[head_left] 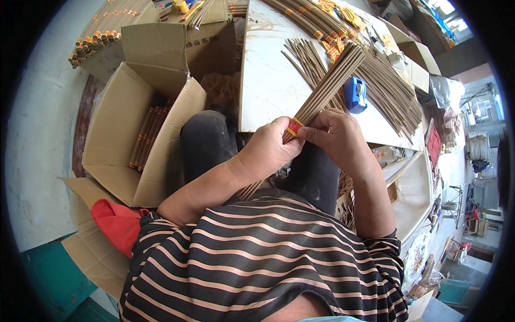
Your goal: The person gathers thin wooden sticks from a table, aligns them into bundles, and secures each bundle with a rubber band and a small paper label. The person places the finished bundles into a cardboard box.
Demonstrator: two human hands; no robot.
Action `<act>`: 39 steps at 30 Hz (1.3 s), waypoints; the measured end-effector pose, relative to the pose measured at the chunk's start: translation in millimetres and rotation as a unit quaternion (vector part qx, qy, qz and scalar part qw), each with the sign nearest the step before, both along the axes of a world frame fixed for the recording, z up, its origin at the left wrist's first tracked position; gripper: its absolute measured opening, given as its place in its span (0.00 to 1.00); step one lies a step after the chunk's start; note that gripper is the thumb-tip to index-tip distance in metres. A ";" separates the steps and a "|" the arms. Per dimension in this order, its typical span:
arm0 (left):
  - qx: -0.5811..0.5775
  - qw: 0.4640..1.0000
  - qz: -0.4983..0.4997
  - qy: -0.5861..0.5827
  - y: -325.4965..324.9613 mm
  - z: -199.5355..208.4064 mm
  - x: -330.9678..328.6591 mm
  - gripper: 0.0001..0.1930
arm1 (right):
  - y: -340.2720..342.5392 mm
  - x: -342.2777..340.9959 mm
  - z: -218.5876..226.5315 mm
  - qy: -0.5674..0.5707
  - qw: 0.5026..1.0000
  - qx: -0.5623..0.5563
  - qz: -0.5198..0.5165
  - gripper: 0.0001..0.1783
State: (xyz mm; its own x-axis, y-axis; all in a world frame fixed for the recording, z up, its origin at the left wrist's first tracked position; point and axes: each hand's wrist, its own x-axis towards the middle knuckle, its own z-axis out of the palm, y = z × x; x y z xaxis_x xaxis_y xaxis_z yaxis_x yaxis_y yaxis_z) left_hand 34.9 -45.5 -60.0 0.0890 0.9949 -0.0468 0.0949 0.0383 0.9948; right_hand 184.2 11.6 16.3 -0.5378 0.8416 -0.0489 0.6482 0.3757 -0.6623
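A bundle of brown incense sticks slants across my lap, its far end over the white table. My left hand is closed round the bundle near its middle. Around the sticks there runs a red and yellow paper band. My right hand has its thumb at the band's edge and its fingers bent behind the bundle; part of those fingers is hidden. Beyond my right hand sits a blue tape dispenser. Loose incense sticks lie spread on the table around it.
To my left stands an open cardboard box with several banded bundles inside. More finished bundles and yellow-red paper bands lie at the table's far side. A red cloth hangs by my left elbow.
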 end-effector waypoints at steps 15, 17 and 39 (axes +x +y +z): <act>-0.031 0.971 -0.118 -0.205 -2.8 30.3 -9.6 0.12 | 6.5 10.5 -22.8 0.277 0.956 -0.081 0.044 0.17; -0.024 0.967 -0.122 -0.223 -1.6 27.8 -9.6 0.16 | 7.0 11.0 -25.8 0.309 0.946 -0.082 0.058 0.15; -0.088 0.919 -0.169 -0.346 11.2 36.6 -11.9 0.22 | 21.3 10.7 -57.5 0.513 0.806 -0.261 0.141 0.04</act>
